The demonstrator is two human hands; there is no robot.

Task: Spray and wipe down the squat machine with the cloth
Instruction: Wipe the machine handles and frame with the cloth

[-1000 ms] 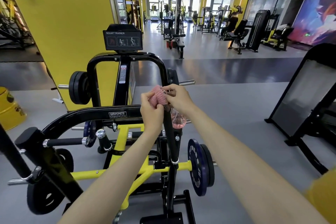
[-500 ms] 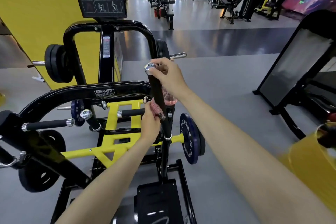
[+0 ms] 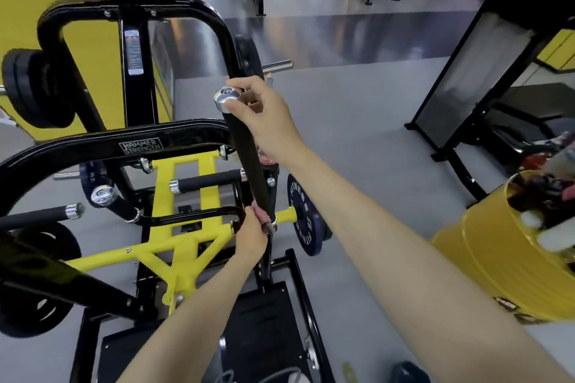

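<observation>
Nearest us: left hand low on the upright handle, fingers clenched round the pink cloth, which sits against the black grip just above its lower chrome ring. Risk: the cloth looks bunched on our side, so the far face of the grip may go unwiped.

Higher: right hand curled round the handle top, thumb on the chrome cap. A pink spray bottle shows under the palm; how it is held we cannot tell. Risk: it slips, or gets squeezed by accident and wets the floor.

Beyond: the squat machine frame. If the handle pivots under a hard pull, our knuckles could meet the weight plate just beside its base.
</observation>
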